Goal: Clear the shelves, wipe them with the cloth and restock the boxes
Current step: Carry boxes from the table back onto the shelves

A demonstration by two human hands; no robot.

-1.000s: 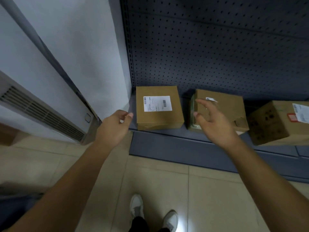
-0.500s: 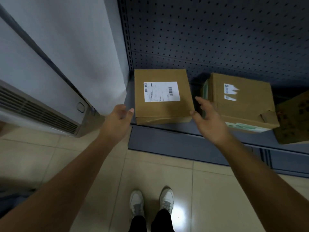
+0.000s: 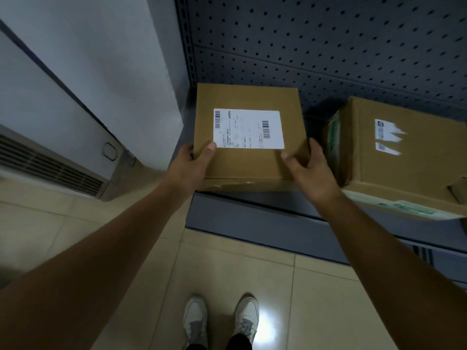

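On the shelf (image 3: 252,218), left hand (image 3: 192,165) and right hand (image 3: 308,168) grasp the label-up box (image 3: 249,97).

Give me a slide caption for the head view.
The left hand and right hand grip the brown cardboard box with a white label on the dark grey shelf.

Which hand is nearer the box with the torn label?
Right. The right hand is beside the torn-label box; the left hand grips the far side of the barcode box.

second box (image 3: 414,168) cut off right
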